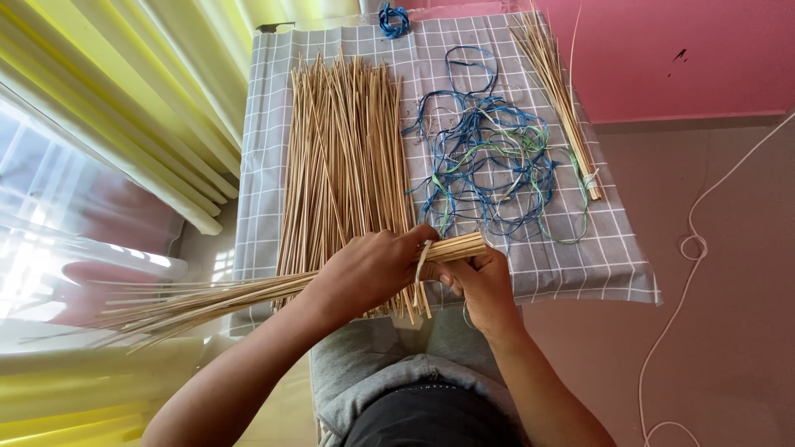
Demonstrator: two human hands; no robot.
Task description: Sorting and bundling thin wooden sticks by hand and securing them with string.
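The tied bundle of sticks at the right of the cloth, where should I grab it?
Grip the tied bundle just above its binding, near the lower end, coming from the right. There the sticks are pulled tight; toward the far end they fan loose, and the tangled strings lie on its left.

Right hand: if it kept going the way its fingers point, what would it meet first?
The right hand points up-left at the held stick bundle, which it already touches. Beyond that, probably the loose sticks on the cloth, though depth is unclear.
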